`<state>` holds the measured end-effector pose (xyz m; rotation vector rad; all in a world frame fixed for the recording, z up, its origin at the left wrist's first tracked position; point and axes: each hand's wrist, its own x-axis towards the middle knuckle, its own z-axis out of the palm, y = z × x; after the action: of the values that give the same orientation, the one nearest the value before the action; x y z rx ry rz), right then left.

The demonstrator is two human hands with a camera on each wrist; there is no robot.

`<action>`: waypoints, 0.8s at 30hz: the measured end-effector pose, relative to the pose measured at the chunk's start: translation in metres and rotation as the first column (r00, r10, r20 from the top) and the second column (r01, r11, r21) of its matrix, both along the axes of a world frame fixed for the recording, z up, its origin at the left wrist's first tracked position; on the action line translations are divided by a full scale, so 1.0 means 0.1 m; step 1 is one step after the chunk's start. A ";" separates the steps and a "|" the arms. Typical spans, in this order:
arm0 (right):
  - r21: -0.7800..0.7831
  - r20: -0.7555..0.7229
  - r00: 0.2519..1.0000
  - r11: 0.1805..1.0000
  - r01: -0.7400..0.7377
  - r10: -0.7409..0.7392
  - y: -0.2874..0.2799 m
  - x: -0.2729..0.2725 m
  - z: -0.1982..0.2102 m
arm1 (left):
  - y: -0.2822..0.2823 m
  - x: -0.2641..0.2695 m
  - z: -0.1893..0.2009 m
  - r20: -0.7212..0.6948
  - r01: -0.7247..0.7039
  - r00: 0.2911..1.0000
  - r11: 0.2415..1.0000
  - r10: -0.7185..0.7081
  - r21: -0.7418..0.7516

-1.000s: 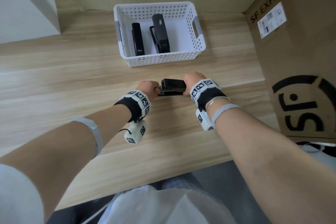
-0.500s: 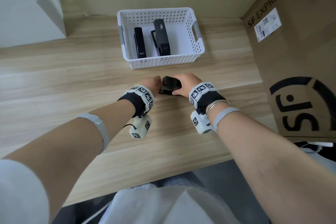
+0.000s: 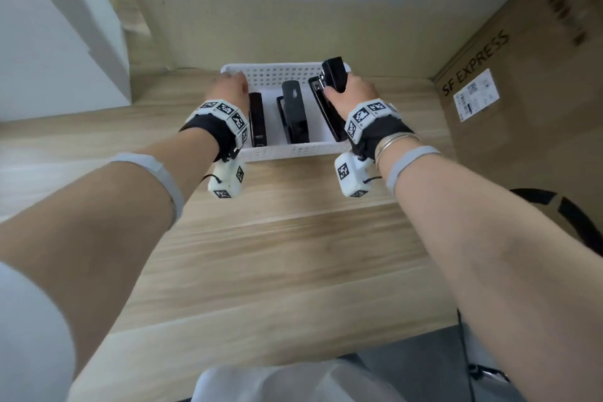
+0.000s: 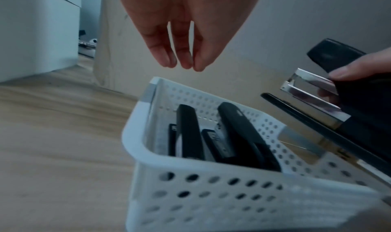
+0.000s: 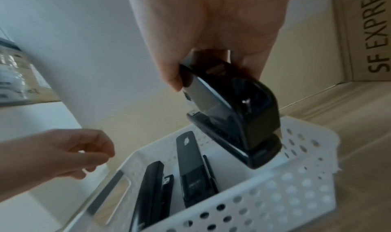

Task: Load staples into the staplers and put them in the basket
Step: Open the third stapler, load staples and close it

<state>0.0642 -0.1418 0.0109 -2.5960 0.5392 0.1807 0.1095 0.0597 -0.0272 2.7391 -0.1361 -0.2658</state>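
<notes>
My right hand (image 3: 350, 93) grips a black stapler (image 3: 329, 98) by its front end and holds it tilted over the right side of the white perforated basket (image 3: 293, 152), its back end down inside; the same stapler (image 5: 234, 111) fills the right wrist view. Two more black staplers (image 3: 257, 121) (image 3: 293, 114) lie side by side in the basket. My left hand (image 3: 228, 88) hovers over the basket's left rim and holds nothing; its fingers (image 4: 180, 51) hang loosely downward above the basket (image 4: 190, 193).
The basket stands at the back of a wooden table (image 3: 261, 254) near the wall. A large cardboard box (image 3: 528, 91) marked SF EXPRESS stands close on the right. A white cabinet (image 3: 49, 42) is at the back left.
Both hands moved forward from the middle of the table to the basket. The right hand carried the stapler there alone; the left hand let go of it.
</notes>
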 end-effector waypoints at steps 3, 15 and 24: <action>0.006 -0.039 0.997 0.998 0.069 -0.069 0.00 0.26 -0.19 | 0.11 0.15 -0.16 -0.066 -0.053 0.996 0.996 0.057 0.066; -0.070 -0.271 0.961 0.997 0.039 -0.057 0.02 0.53 -0.82 | 0.17 0.25 -0.47 -0.001 -0.131 0.991 0.990 0.131 -0.058; -0.032 -0.193 0.971 0.990 0.138 -0.141 0.07 0.42 -0.81 | 0.13 0.21 -0.39 -0.007 -0.144 0.990 0.987 0.144 -0.070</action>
<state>0.1057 -0.1347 -0.0703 -2.5609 0.7936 0.3870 0.1307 0.0730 -0.0659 2.6626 0.0527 -0.2195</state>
